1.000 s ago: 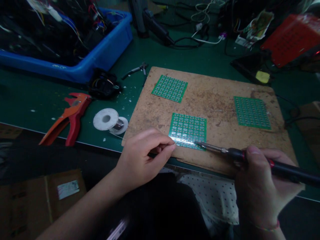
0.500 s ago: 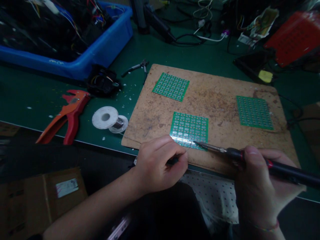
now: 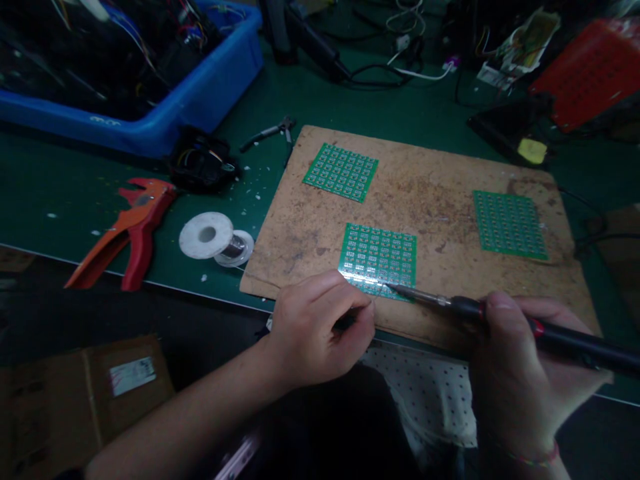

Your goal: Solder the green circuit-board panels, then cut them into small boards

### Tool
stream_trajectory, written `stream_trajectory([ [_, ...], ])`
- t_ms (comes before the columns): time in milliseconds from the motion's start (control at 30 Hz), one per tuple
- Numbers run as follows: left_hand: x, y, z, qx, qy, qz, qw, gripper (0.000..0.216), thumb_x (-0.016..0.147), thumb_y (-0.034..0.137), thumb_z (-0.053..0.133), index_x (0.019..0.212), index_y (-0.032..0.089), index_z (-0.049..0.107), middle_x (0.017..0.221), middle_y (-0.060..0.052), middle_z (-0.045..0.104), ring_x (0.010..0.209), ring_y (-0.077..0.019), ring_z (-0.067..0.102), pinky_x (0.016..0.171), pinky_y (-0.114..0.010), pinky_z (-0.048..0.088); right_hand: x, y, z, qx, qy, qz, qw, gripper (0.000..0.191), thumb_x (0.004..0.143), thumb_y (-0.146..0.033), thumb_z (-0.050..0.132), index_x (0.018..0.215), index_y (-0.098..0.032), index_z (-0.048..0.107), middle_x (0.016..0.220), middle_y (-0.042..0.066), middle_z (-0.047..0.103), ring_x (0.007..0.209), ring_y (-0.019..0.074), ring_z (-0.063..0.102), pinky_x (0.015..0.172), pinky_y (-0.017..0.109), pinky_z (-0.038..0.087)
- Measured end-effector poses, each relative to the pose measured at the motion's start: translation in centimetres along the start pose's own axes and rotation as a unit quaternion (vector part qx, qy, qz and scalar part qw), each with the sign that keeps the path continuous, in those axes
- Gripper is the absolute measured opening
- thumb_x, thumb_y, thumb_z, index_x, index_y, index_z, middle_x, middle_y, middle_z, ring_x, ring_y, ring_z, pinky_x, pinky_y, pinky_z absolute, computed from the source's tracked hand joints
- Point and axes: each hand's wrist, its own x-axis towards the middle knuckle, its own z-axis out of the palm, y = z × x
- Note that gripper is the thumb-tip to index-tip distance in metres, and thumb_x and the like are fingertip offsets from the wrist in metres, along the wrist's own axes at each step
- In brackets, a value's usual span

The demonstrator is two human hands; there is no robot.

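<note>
My right hand (image 3: 530,360) grips a soldering iron (image 3: 465,309) with a black and red handle, its tip pointing left. That tip is at the lower part of the nearest green circuit board panel (image 3: 380,250), where a bright glare strip lies. Just below the panel's lower left corner, my left hand (image 3: 325,327) is closed in a pinch; whatever is between its fingertips is too small to make out. Two more circuit board panels lie farther off, one at the back left (image 3: 343,172) and one at the right (image 3: 510,225). All rest on a brown board (image 3: 425,193).
Left of the brown board stand a spool of solder wire (image 3: 207,235), orange-red wire strippers (image 3: 135,227) and small cutters (image 3: 270,133). A blue bin (image 3: 220,93) holds dark parts and wires. At the right are a red box (image 3: 590,73) and an iron stand with yellow sponge (image 3: 532,151).
The view has shifted very slightly, so objects at the left sit a little farther left. Both hands and the iron keep nearly the same pose.
</note>
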Motion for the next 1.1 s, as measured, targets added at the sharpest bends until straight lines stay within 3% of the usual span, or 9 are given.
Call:
stream_trajectory([
  [633,0.2,0.0,0.2,0.015,-0.012,-0.014,1.000,0.008,0.080,0.015,0.061,0.073,0.017,0.065,0.064,0.001,0.058,0.060,-0.0106,0.053,0.055,-0.025,0.039,0.0,0.1,0.2,-0.008,-0.003,-0.011,1.000,0.021,0.070,-0.032,0.074,0.059,-0.021,0.061,0.054,-0.005,0.054,0.050,0.0107,0.047,0.050,0.028,0.033],
  [833,0.3,0.3,-0.6,-0.032,0.040,-0.027,0.998,0.007,0.080,0.013,0.062,0.075,0.017,0.065,0.063,0.002,0.057,0.058,-0.0094,0.050,0.056,-0.024,0.041,0.3,0.2,0.0,0.025,0.021,0.033,0.999,0.022,0.068,-0.032,0.074,0.057,-0.020,0.059,0.052,-0.005,0.054,0.047,0.0100,0.046,0.047,0.026,0.032],
  [1100,-0.3,-0.1,-0.5,-0.019,0.017,-0.026,0.999,0.006,0.078,0.014,0.062,0.073,0.016,0.065,0.064,0.000,0.057,0.060,-0.0106,0.052,0.056,-0.026,0.040,-0.3,0.0,0.1,0.019,-0.015,-0.020,1.000,0.022,0.067,-0.032,0.075,0.057,-0.020,0.060,0.052,-0.005,0.054,0.047,0.0108,0.046,0.047,0.027,0.032],
])
